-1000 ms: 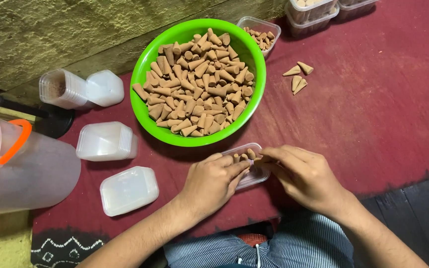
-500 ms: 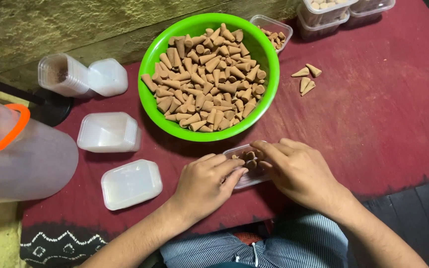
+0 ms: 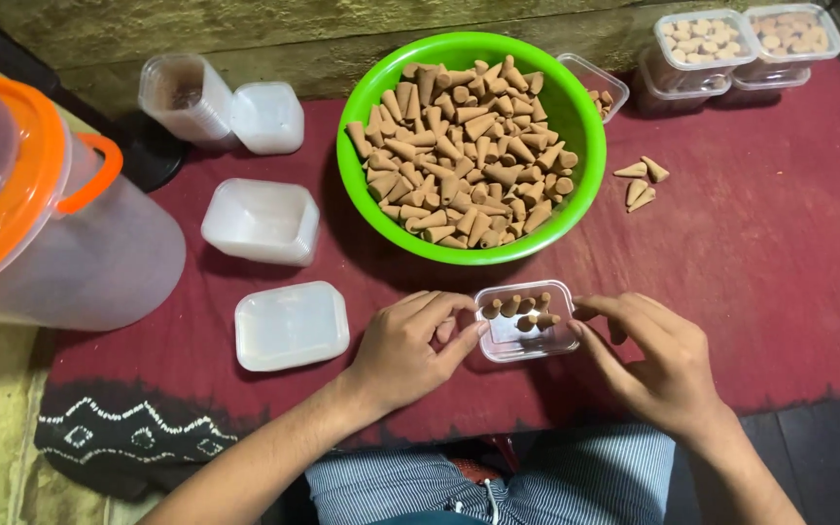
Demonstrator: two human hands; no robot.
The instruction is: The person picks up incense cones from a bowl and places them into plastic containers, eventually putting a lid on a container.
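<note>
Small clear box (image 3: 525, 323) sits between my hands, long axis running left-right. My left hand (image 3: 408, 350) touches its left end, fingers loosely curled, holding nothing else. My right hand (image 3: 655, 358) is at its right end, fingertips on the rim, half open. Few cones (image 3: 517, 307) stand inside, along the far wall. Green bowl (image 3: 576, 107) of cones is just beyond the box, slightly nearer my left hand.

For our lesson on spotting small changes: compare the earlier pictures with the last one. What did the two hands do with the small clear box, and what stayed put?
The right hand drew back off the small clear box, uncovering the cones standing inside; its fingertips touch the right edge. The left hand kept steadying the left side. The green bowl, the loose cones and the white lids lie as before.
</note>
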